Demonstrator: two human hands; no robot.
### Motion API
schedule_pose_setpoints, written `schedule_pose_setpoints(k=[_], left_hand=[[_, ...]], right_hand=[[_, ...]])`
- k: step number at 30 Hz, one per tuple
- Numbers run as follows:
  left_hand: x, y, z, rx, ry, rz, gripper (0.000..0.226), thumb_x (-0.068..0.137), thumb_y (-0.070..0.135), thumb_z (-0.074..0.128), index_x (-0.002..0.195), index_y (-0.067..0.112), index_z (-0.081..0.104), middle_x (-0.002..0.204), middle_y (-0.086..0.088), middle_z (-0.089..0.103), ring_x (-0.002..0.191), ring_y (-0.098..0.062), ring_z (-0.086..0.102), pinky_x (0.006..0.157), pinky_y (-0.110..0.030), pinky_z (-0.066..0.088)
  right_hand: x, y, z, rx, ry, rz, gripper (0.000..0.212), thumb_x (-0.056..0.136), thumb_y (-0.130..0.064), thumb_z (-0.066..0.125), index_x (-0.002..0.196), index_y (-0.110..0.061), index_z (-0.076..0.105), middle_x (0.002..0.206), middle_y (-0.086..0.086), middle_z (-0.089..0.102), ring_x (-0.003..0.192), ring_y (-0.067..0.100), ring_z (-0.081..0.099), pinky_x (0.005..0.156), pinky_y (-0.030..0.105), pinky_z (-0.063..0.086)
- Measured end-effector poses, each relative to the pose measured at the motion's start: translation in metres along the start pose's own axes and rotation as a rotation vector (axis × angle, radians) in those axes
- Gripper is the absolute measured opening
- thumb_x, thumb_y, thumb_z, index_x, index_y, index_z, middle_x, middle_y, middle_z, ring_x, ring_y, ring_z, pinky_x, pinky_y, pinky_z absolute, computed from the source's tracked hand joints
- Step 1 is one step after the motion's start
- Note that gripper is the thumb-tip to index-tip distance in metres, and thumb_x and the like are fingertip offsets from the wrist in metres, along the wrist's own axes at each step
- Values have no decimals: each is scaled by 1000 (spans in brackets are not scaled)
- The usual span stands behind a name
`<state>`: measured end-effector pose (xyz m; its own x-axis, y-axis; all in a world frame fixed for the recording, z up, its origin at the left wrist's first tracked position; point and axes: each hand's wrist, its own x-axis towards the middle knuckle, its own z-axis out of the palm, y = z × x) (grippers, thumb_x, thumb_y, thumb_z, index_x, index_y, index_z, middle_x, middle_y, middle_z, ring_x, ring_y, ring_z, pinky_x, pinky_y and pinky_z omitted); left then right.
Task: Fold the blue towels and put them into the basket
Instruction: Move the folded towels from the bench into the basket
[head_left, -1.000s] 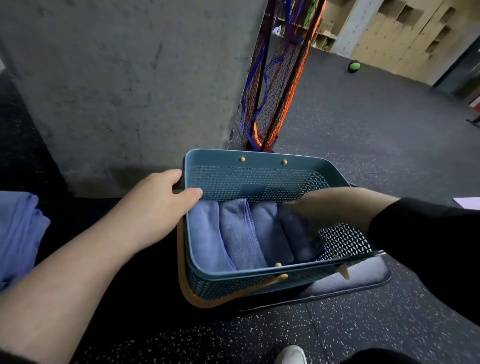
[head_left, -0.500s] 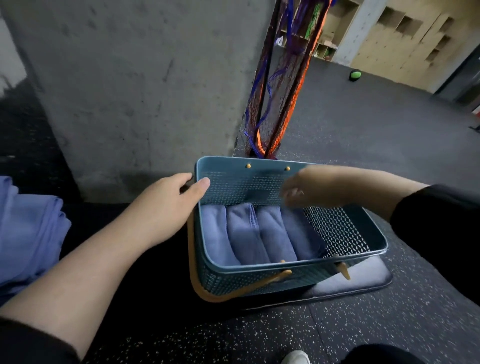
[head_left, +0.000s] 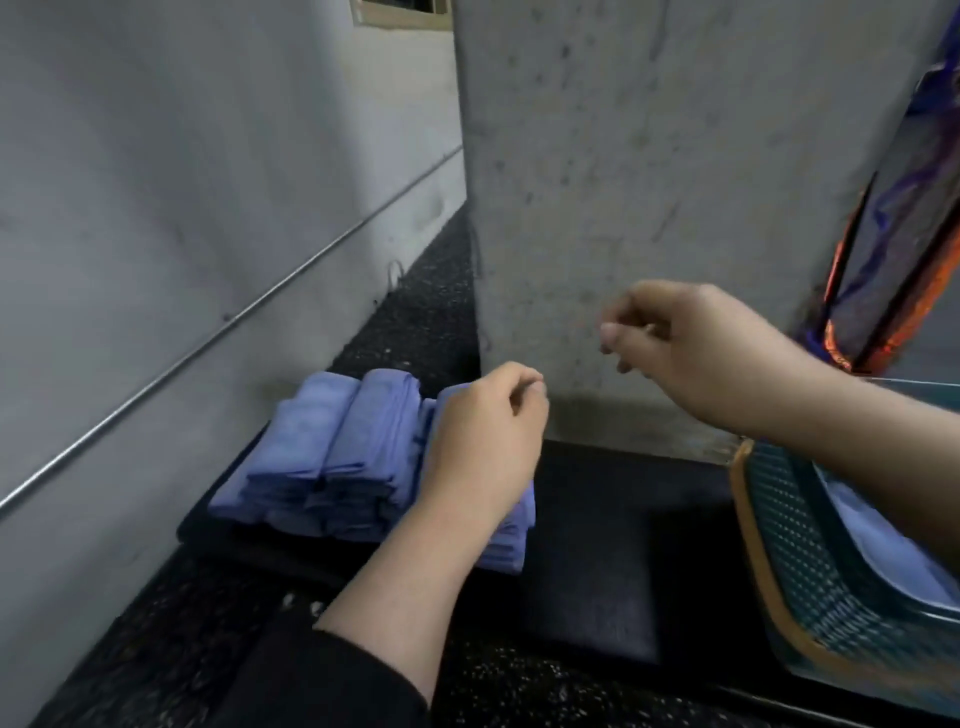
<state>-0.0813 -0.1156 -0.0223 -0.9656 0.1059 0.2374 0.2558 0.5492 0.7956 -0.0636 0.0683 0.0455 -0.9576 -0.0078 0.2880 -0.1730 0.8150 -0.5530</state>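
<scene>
A pile of folded blue towels lies on a black mat at the foot of the wall. My left hand hovers over the pile's right side and hides part of it; its fingers are loosely curled and nothing shows between them. My right hand hangs in the air in front of the concrete pillar, fingers loosely curled and holding nothing. The teal mesh basket with a wooden handle stands at the right edge, cut off by the frame. Blue towels in the basket show under my right forearm.
A grey wall with a thin metal rail runs along the left. The concrete pillar rises straight ahead behind the mat. An orange and blue net leans at the right. The floor is dark speckled rubber.
My view has swung left from the basket to the towel pile. My left hand let go of the basket rim and moved over the pile. My right hand came up out of the basket.
</scene>
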Motion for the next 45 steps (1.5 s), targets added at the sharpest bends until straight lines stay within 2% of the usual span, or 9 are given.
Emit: schedule_pose_setpoints(k=[6, 11, 16, 22, 26, 32, 36, 41, 45], left_hand=[[-4, -48, -69, 62, 236, -123, 12, 98, 29, 58, 91, 29, 68, 83, 8, 70, 80, -11, 62, 70, -27, 46], [-10, -76, -61, 214, -14, -190, 20, 99, 33, 57, 111, 20, 68, 92, 10, 66, 95, -17, 64, 78, -27, 43], [-14, -80, -39, 395, -194, -206, 33, 105, 30, 45, 133, 18, 58, 129, -3, 63, 118, -24, 57, 90, -30, 41], [-4, -81, -42, 83, -119, -318, 34, 99, 24, 52, 133, 26, 58, 122, 4, 68, 111, -15, 62, 96, -33, 48], [-5, -68, -44, -388, 8, -423, 32, 94, 41, 62, 124, 33, 57, 109, 7, 69, 99, -15, 69, 90, -46, 58], [-9, -22, -34, -538, -115, -332, 23, 93, 41, 67, 102, 21, 69, 91, 0, 77, 83, -18, 74, 67, -38, 61], [-11, 15, -13, -522, -126, -128, 17, 90, 33, 73, 96, 18, 69, 79, -5, 75, 66, -20, 70, 51, -34, 53], [-22, 62, 37, -697, -313, -110, 20, 100, 32, 56, 97, 15, 66, 78, -8, 73, 63, -30, 67, 60, -37, 51], [-27, 69, 82, -522, -445, -126, 16, 101, 34, 55, 100, 26, 69, 89, -3, 75, 72, -24, 72, 64, -35, 55]], right_hand=[[15, -26, 96, 72, -177, 139, 25, 90, -47, 66, 92, -22, 67, 88, -6, 70, 86, 18, 65, 77, 31, 51], [18, -27, 154, 145, -304, 361, 47, 87, -52, 68, 85, -6, 64, 84, 14, 71, 80, 29, 68, 76, 42, 57], [20, -25, 180, 234, -240, 492, 43, 84, -47, 73, 81, -8, 58, 80, 8, 68, 73, 23, 64, 62, 33, 49], [15, -29, 184, 616, -30, 606, 14, 83, -19, 65, 80, -5, 62, 64, 2, 58, 55, 16, 52, 46, 23, 40], [7, -47, 165, 829, 106, 559, 13, 86, -17, 60, 89, -14, 72, 73, -1, 71, 66, 16, 65, 59, 31, 53], [-4, -54, 103, 1002, 96, 530, 21, 86, -20, 62, 94, -1, 67, 84, 15, 69, 72, 26, 64, 67, 41, 55], [-18, -36, 37, 886, 72, 464, 17, 93, -25, 70, 101, -9, 72, 89, 11, 76, 77, 22, 74, 66, 36, 62], [-41, 18, -67, 574, 249, 367, 22, 92, -20, 70, 99, 1, 69, 81, 19, 68, 71, 18, 60, 64, 34, 51], [-71, 81, -133, 392, 165, 550, 29, 92, -23, 71, 105, 3, 68, 88, 15, 65, 81, 22, 60, 73, 37, 52]])
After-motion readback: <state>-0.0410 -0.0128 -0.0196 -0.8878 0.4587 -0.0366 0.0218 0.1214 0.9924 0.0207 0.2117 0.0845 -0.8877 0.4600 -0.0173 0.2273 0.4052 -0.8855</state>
